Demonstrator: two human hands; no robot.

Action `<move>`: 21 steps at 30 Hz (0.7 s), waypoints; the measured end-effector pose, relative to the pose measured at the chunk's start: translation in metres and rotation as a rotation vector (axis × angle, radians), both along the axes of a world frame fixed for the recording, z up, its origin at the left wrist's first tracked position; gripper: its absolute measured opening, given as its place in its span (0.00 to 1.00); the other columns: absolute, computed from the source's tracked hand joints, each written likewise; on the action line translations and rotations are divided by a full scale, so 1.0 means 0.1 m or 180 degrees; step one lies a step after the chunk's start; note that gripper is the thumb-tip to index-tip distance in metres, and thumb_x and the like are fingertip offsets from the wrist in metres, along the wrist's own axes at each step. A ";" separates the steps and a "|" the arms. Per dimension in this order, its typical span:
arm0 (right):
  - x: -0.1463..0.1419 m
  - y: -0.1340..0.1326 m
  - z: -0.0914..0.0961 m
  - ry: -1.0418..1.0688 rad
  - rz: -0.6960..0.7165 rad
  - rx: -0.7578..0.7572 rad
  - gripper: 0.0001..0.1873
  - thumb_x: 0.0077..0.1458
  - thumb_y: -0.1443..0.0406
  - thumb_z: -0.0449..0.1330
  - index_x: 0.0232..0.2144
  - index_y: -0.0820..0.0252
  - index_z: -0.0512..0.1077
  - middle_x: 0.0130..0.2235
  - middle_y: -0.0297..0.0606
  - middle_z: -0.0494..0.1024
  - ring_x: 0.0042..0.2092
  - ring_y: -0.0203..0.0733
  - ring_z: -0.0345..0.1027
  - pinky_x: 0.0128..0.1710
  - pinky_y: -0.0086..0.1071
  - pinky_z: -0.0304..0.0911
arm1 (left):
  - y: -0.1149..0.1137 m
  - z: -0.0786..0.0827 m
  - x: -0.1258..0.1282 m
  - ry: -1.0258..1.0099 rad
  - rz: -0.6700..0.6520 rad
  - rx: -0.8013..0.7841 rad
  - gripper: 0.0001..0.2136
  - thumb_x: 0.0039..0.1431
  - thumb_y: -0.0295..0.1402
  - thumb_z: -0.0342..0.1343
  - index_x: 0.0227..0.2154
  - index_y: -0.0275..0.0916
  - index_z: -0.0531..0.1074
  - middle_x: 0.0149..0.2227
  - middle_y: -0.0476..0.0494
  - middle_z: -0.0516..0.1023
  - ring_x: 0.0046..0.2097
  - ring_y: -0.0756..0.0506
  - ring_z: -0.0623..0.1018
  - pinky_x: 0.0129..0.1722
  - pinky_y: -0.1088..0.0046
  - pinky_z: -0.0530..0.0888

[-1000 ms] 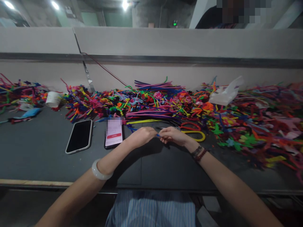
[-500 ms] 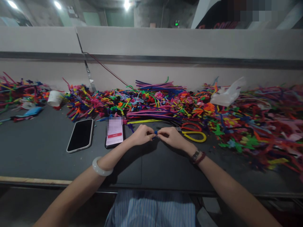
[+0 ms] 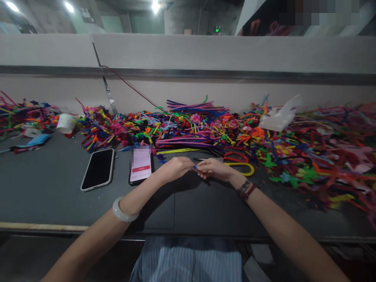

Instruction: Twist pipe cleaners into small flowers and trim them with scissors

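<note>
A small blue pipe cleaner piece (image 3: 195,167) is pinched at the fingertips where my two hands meet, just above the dark tabletop. My left hand (image 3: 175,169), back upward, has its thumb and fingers closed at the left side of the piece. My right hand (image 3: 216,169) is turned more palm-in, its thumb and fingers closed on the right side. Fingers hide most of the piece, so its shape is unclear. Behind my right hand lie scissors with red and yellow handles (image 3: 245,169), partly covered by it.
Heaps of coloured pipe cleaners (image 3: 202,124) run along the back and right of the table (image 3: 217,211). Left of my hands lie a dark-screened phone (image 3: 98,169) and a lit phone (image 3: 141,168). Farther off are a white cup (image 3: 66,123) and a clear plastic bag (image 3: 279,117).
My right hand has rolled so that more of its fingers show, and my left fingers have straightened and tipped over the blue piece. The view has shifted slightly.
</note>
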State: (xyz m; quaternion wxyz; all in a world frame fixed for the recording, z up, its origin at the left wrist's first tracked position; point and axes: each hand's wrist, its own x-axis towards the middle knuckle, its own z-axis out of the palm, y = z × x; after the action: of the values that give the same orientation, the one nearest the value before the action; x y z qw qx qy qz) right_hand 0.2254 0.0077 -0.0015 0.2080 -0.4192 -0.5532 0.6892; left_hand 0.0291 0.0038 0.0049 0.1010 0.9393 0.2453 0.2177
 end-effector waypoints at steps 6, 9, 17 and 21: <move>0.00 0.01 -0.01 0.0094 -0.0170 -0.0229 0.07 0.40 0.66 0.63 0.23 0.65 0.70 0.22 0.31 0.69 0.22 0.26 0.62 0.24 0.21 0.59 | -0.03 -0.01 0.03 -0.0030 0.0175 0.0047 0.12 0.57 0.27 0.42 0.34 0.34 0.71 0.32 0.40 0.74 0.35 0.48 0.72 0.35 0.75 0.66; -0.04 -0.01 0.00 -0.0127 -0.0267 0.0505 0.06 0.41 0.65 0.61 0.23 0.64 0.69 0.21 0.31 0.68 0.22 0.28 0.61 0.24 0.24 0.59 | -0.03 -0.04 0.05 -0.0313 0.0454 -0.0238 0.10 0.53 0.27 0.46 0.29 0.34 0.73 0.29 0.42 0.74 0.31 0.49 0.72 0.32 0.76 0.65; -0.15 -0.16 0.02 -0.1168 -0.0356 0.3637 0.08 0.51 0.65 0.52 0.27 0.60 0.70 0.30 0.41 0.71 0.35 0.41 0.63 0.37 0.34 0.58 | 0.07 -0.07 0.03 -0.1208 0.0729 -0.2515 0.12 0.51 0.35 0.50 0.23 0.30 0.71 0.20 0.45 0.72 0.25 0.51 0.72 0.26 0.78 0.67; -0.12 -0.09 -0.01 -0.0739 -0.0550 0.2336 0.10 0.49 0.60 0.54 0.25 0.62 0.69 0.23 0.35 0.70 0.25 0.35 0.63 0.26 0.30 0.60 | 0.04 -0.07 0.05 -0.0913 0.0715 -0.1296 0.11 0.53 0.32 0.48 0.24 0.33 0.72 0.22 0.45 0.73 0.26 0.51 0.71 0.28 0.77 0.65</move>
State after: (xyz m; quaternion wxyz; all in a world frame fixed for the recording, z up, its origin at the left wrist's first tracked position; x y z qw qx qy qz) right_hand 0.2131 -0.0017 -0.0021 0.3373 -0.4372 -0.7454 0.3735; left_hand 0.0340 0.0077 -0.0024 0.2967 0.8261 0.3699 0.3045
